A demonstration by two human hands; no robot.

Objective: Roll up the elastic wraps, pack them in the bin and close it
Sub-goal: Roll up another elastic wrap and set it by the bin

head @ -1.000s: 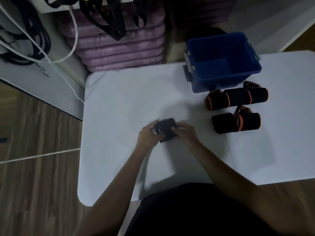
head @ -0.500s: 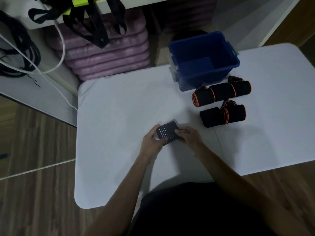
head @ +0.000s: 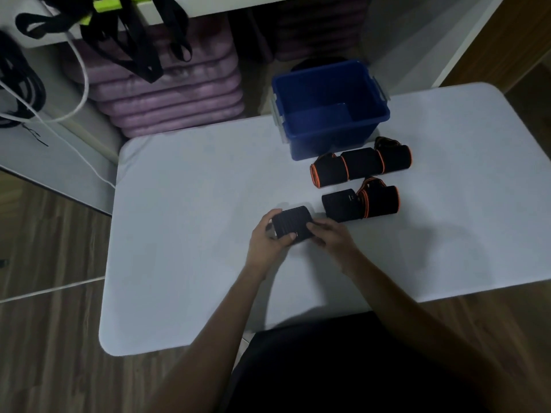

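Observation:
A black rolled elastic wrap lies low over the white table, held at both ends. My left hand grips its left side and my right hand pinches its right end. Several rolled black wraps with orange edging lie to the right: one row just in front of the bin, another row nearer my right hand. The blue bin stands open and looks empty at the table's far edge. No lid is in view.
Stacked purple cushions sit behind the table at the far left. Black straps and a white cable hang above them. Wooden floor surrounds the table; a white wall panel rises at the far right.
The view has shifted, so the table, bin and rolls appear further left and lower. My hands keep hold of the black wrap, turning it slightly between them.

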